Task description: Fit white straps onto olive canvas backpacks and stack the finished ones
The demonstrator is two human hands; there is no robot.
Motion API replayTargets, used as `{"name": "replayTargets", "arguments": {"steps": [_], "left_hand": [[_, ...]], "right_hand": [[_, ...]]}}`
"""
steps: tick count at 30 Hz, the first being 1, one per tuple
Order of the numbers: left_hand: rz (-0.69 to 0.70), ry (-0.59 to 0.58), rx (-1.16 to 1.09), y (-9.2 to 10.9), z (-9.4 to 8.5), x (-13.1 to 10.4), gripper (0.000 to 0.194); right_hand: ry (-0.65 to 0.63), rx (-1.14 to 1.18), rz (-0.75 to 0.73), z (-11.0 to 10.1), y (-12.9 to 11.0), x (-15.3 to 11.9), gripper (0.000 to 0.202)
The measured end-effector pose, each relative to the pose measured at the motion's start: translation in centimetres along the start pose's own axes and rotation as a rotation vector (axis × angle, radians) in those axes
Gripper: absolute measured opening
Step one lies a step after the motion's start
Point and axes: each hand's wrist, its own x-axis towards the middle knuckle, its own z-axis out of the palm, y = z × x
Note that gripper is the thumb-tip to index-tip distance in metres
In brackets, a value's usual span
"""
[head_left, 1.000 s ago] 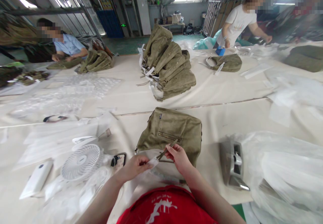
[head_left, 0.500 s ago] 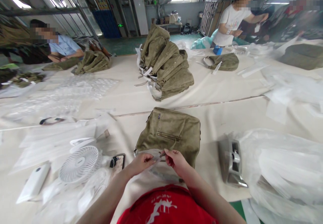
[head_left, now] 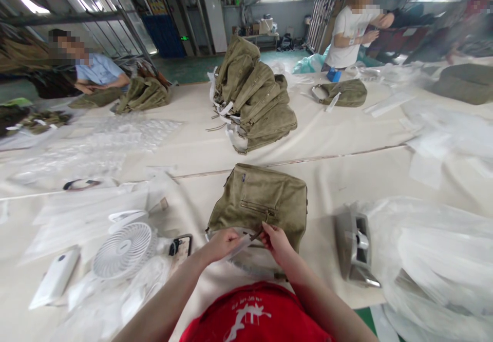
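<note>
An olive-green bag [head_left: 269, 188] lies on the table in front of me, its zipped pocket facing up. At its near edge my left hand [head_left: 223, 244] is closed on a translucent plastic wrap [head_left: 242, 244]. My right hand [head_left: 275, 242] pinches a thin olive strap [head_left: 254, 236] that runs toward the left hand, its end at the wrap. More clear wrapping covers the part of the bag nearest my body. What lies under the fingertips is hidden.
Several olive bags [head_left: 254, 95] are heaped across the table. On the left are a white fan [head_left: 123, 249], a phone [head_left: 181, 247] and a white box-like item [head_left: 56, 278]. A metal tape dispenser [head_left: 356, 249] and plastic bags [head_left: 431, 260] lie right. Two people work beyond.
My right hand has shifted slightly right and up, drawing the strap out longer from the wrap. My left hand stays near the same spot on the wrap.
</note>
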Motion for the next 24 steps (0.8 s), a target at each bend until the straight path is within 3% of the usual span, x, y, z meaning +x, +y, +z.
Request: {"name": "replayTargets", "arguments": {"steps": [3, 6, 9, 12, 15, 24], "left_hand": [[-0.059, 0.018, 0.078, 0.2, 0.6, 0.5, 0.044], [-0.188, 0.047, 0.135, 0.5, 1.4, 1.2, 0.045], [-0.265, 0.069, 0.133, 0.5, 2.1, 1.9, 0.046], [-0.286, 0.074, 0.119, 0.2, 2.3, 2.7, 0.047], [-0.235, 0.053, 0.12, -0.1, 2.1, 3.7, 0.049], [-0.097, 0.038, 0.128, 0.7, 2.0, 7.5, 0.049]], "right_hand": [[-0.013, -0.127, 0.023, 0.1, 0.1, 0.8, 0.029], [-0.03, -0.408, -0.019, 0.6, -0.1, 1.4, 0.029], [-0.053, -0.777, -0.165, 0.4, -1.2, 1.5, 0.037], [0.102, -1.053, -0.429, -0.7, -2.8, 1.6, 0.03], [0.282, -1.144, -0.577, -2.0, -4.0, 2.1, 0.027], [0.151, -1.106, -0.573, -4.0, -4.2, 3.9, 0.035]]}}
